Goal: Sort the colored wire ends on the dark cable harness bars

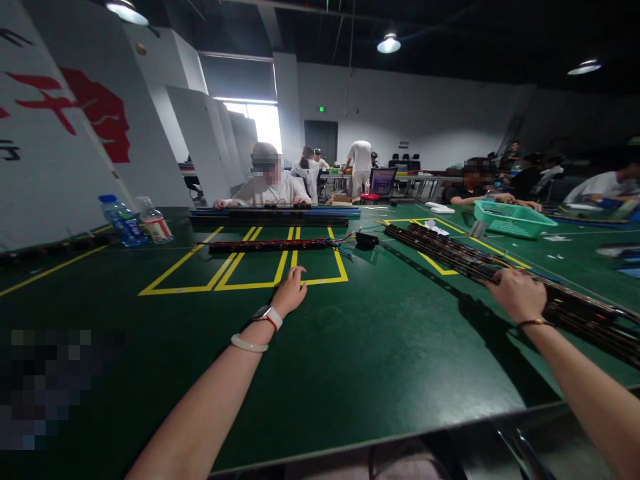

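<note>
My left hand (291,293) rests on the green table (350,360) by the near line of a yellow tape frame (245,287). Its fingers are a little bent and apart, with nothing in them. Beyond it lies a thin black strip (270,246) with red and blue wires, its loose ends beside a small black part (367,241). On the right, my right hand (517,297) has its fingers closed over the near edge of a bundle of long black strips (445,253). The fingertips are partly hidden, and how many strips they grip is unclear.
A green basket (515,220) stands at the back right. Two bottles, one blue (123,220) and one with a red-and-white label (155,220), stand at the left. Dark bars (275,218) lie before a person (270,180) seated opposite. More people sit at the right.
</note>
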Motion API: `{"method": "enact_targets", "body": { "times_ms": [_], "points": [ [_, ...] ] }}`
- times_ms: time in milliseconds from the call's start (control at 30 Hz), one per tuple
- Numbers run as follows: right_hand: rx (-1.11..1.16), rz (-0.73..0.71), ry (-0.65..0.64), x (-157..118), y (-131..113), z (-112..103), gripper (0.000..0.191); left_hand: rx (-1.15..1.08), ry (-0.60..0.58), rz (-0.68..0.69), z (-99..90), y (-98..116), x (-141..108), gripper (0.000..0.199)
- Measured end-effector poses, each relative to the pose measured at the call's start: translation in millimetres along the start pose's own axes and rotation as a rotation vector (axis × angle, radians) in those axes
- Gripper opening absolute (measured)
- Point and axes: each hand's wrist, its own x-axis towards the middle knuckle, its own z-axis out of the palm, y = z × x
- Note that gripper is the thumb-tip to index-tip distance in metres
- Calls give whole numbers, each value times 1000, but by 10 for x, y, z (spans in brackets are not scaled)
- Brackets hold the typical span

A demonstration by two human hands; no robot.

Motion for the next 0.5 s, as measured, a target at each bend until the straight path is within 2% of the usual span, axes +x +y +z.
{"method": "enact_targets", "body": {
  "times_ms": [133, 233, 300, 400, 500],
  "points": [
    [-76, -94, 118, 113, 83, -442, 23, 42, 38, 85, -19, 65, -22, 34],
    [-61, -136, 180, 160, -30, -841, 26, 107, 50, 212, -29, 142, -38, 35],
    [-12, -150, 200, 152, -203, -1105, 30, 149, 43, 318, -42, 215, -55, 34],
    [107, -174, 192, 93, -596, -1442, 38, 216, 4, 527, -68, 357, -111, 35],
    [291, -238, 78, -7, -1111, -1647, 43, 272, -65, 771, -69, 525, -206, 38]
  ]
}}
